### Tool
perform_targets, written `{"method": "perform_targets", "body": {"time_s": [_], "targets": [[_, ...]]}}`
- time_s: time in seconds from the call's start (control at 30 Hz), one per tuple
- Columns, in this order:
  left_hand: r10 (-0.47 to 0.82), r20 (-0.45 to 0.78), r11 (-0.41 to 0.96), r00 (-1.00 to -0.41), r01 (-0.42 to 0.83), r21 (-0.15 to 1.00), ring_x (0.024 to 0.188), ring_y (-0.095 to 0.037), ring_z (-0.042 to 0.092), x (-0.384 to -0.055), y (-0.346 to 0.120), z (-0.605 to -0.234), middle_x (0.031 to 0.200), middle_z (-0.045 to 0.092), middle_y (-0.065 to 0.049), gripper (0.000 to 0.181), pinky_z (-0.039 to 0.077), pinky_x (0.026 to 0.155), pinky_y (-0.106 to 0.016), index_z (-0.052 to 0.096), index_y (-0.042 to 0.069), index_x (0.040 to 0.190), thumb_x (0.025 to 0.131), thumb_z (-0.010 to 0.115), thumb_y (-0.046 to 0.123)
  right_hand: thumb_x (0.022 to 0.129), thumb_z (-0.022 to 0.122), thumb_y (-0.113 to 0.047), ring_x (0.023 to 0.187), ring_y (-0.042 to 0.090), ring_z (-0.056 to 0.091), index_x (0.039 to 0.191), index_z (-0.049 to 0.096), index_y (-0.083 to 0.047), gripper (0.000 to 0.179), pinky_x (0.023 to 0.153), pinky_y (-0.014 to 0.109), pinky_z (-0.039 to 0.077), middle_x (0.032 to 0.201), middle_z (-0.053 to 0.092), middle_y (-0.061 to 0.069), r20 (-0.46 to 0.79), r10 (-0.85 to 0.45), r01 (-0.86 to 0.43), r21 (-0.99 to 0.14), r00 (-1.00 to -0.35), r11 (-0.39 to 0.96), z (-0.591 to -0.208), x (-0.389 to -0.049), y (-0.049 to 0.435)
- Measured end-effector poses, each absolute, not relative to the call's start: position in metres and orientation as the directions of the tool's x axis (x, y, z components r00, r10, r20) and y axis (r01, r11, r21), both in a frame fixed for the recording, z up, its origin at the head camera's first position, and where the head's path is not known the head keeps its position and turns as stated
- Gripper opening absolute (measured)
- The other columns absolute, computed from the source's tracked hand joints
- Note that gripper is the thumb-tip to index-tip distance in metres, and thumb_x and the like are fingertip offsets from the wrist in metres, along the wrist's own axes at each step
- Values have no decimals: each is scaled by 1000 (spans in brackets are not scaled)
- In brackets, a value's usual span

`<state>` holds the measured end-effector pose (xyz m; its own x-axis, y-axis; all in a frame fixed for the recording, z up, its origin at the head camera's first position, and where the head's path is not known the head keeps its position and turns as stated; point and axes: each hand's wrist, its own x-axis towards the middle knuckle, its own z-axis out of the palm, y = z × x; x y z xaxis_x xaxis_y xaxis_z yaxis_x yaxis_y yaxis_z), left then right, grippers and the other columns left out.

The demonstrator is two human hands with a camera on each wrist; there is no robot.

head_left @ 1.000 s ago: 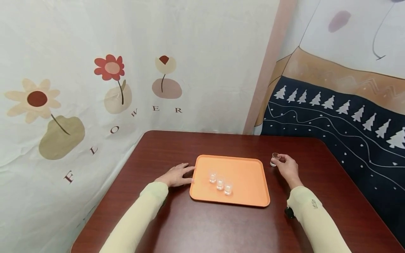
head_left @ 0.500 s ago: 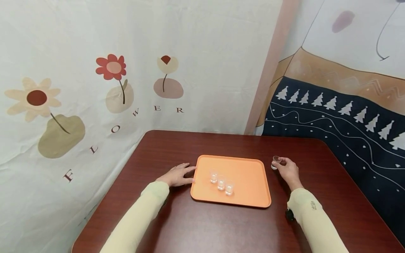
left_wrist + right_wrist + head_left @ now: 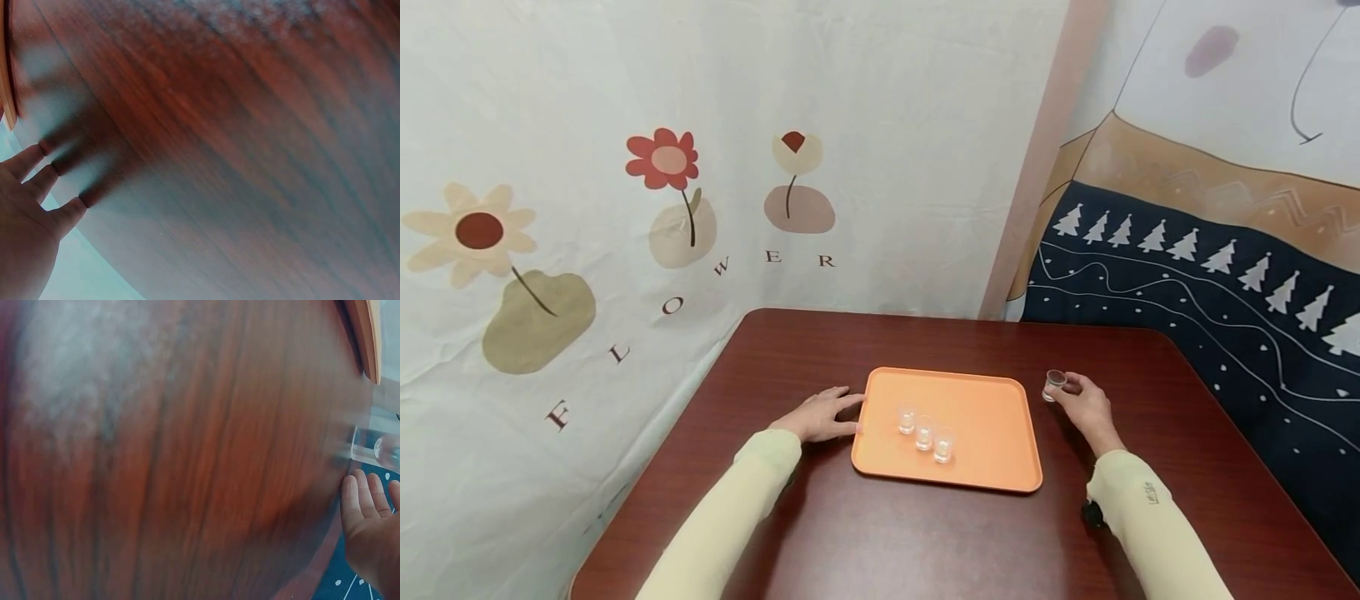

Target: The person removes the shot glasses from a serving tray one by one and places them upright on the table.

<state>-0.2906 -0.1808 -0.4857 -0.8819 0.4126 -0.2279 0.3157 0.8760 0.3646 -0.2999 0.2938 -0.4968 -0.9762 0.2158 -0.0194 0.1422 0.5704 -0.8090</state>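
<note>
An orange tray (image 3: 981, 417) lies on the dark red-brown table. Three small clear shot glasses (image 3: 924, 437) stand upright on it in a slanting row, left of its middle. My left hand (image 3: 822, 417) lies at the tray's left edge, fingers spread, with fingertips right at the rim. Right of the tray, a fourth shot glass (image 3: 1054, 380) stands upright on the table. Close beside it is my right hand (image 3: 1088, 410), thumb and forefinger at its side. In the right wrist view, the fingers (image 3: 365, 497) look straight, just beside the glass's base.
Behind the table (image 3: 955, 533) hangs a pale cloth (image 3: 895, 150) with printed flowers. A dark blue printed cloth (image 3: 1150, 292) hangs along the right side. The table's far edge runs close to both cloths.
The fourth glass was lowered slightly towards me and now stands in place. My right hand has eased back a little to the right from it. My left hand has stayed at the tray.
</note>
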Motion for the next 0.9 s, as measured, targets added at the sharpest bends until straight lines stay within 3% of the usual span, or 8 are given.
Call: {"method": "perform_targets", "body": {"time_s": [0.4,0.9], "targets": [[421,-223,873,-879,326,363,147,-37,22,-291,-180,-488,158,30,-18,66,19,116,-54,42,26,152,95,62,51,96,64,-44,134,41,44,153,30,3,81,106,51,40,147,40,30,-52,209,150,-860,-976,487,-476,-295,296],[392,-241,879,-888,285,382,146,-38,23,-290,-177,-482,158,29,-18,66,22,115,-55,43,25,151,94,66,47,95,64,-47,136,39,40,152,36,-2,78,108,51,37,151,40,22,50,205,59,-867,-977,495,-451,-294,285]]}}
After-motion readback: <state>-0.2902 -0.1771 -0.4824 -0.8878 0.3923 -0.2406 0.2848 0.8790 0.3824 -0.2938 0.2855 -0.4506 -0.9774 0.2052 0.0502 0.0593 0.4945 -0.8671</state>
